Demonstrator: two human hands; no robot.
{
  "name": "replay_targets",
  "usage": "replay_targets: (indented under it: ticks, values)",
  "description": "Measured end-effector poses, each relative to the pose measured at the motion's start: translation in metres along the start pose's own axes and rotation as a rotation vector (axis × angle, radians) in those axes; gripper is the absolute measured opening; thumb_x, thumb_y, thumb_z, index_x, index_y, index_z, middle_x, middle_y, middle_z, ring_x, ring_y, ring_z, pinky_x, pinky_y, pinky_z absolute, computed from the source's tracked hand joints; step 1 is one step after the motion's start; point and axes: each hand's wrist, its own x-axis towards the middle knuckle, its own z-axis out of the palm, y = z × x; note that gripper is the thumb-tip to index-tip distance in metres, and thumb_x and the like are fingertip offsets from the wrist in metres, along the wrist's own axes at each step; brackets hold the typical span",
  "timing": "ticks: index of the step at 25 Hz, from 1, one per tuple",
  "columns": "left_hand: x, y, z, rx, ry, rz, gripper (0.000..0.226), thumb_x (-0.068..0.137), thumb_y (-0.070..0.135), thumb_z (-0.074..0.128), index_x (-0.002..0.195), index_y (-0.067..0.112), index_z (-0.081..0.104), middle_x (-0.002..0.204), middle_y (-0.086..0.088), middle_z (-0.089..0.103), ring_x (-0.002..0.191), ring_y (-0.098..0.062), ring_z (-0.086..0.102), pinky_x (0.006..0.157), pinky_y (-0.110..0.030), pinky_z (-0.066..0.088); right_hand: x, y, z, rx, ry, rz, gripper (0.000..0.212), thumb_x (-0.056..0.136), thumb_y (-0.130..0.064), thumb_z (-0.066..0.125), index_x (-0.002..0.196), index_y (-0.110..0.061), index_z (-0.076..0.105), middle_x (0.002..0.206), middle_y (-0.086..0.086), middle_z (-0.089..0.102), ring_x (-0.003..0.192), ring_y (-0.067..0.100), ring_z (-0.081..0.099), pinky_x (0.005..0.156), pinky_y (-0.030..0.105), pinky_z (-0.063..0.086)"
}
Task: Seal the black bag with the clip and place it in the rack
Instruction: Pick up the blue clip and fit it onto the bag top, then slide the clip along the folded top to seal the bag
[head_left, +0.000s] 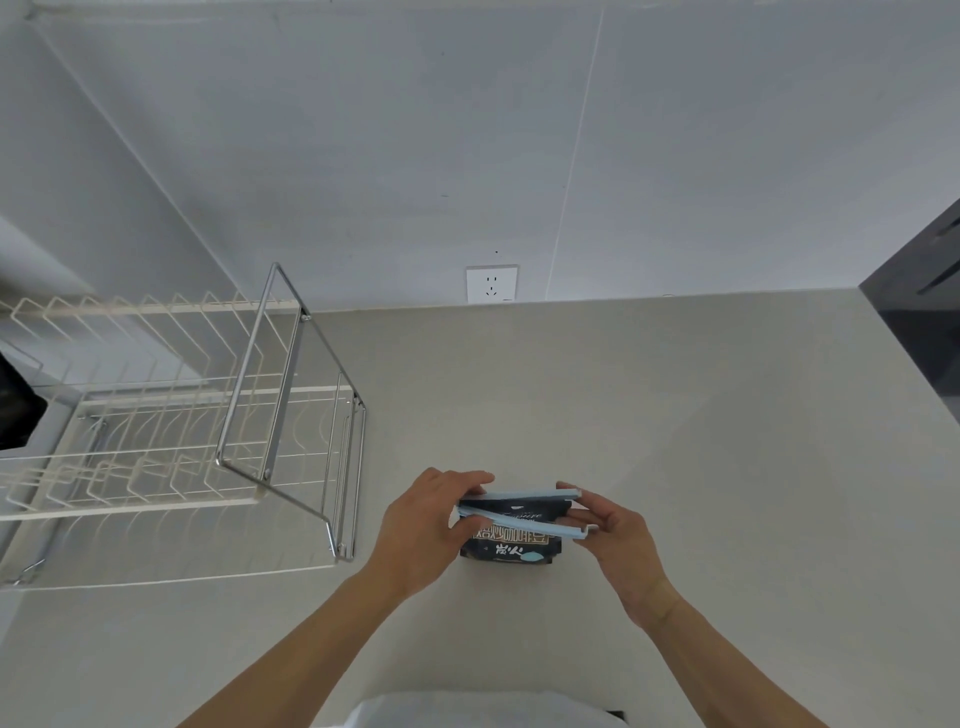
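The black coffee bag (511, 540) stands upright on the table (675, 441), top edge running three-to-nine, print facing the camera. The pale blue clip (524, 512) straddles that top, its two arms still splayed apart at the three o'clock end. The left hand (421, 530) pinches the hinge end; the right hand (613, 540) has its grip closed on the open end. The bag looks light and crinkly (likely to slump), so hold it by the stiff clip. The wire rack (171, 431) waits at nine o'clock.
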Motion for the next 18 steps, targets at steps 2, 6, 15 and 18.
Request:
replay_targets:
  ticks: [2,6,15,18]
  values:
    - [0.003,0.004,0.002,0.054,0.014,0.039,0.043,0.082,0.027,0.073,0.123,0.034,0.06,0.105,0.019,0.065,0.094,-0.004,0.05,0.072,-0.028,0.052,0.0,0.001,0.0,-0.047,-0.007,-0.014,0.054,0.084,0.011,0.061,0.116,-0.032,0.068,0.075,-0.01,0.078,0.076,-0.001,0.07,0.073,0.004,0.048]
    - [0.007,0.008,0.005,0.106,0.009,0.081,0.03,0.084,0.03,0.07,0.114,0.03,0.067,0.105,0.013,0.064,0.095,-0.009,0.051,0.067,-0.028,0.052,-0.002,0.002,-0.005,-0.026,-0.013,-0.016,0.051,0.083,0.001,0.069,0.122,-0.032,0.066,0.07,-0.007,0.076,0.076,0.001,0.069,0.075,0.008,0.05]
    - [0.008,0.009,0.007,0.096,-0.027,0.111,0.023,0.086,0.023,0.068,0.108,0.024,0.066,0.103,0.01,0.063,0.098,-0.012,0.05,0.075,-0.026,0.048,-0.003,-0.003,-0.011,0.012,0.026,-0.035,0.031,0.07,0.001,0.081,0.092,-0.021,0.079,0.079,0.007,0.075,0.065,0.01,0.063,0.061,0.016,0.053]
    - [0.01,0.009,0.007,0.125,-0.038,0.126,0.022,0.085,0.023,0.068,0.107,0.023,0.065,0.103,0.008,0.063,0.097,-0.014,0.052,0.077,-0.029,0.049,-0.002,-0.004,-0.01,-0.052,0.079,-0.058,0.025,0.07,-0.002,0.082,0.087,-0.02,0.079,0.081,0.007,0.077,0.065,0.003,0.063,0.061,0.014,0.052]
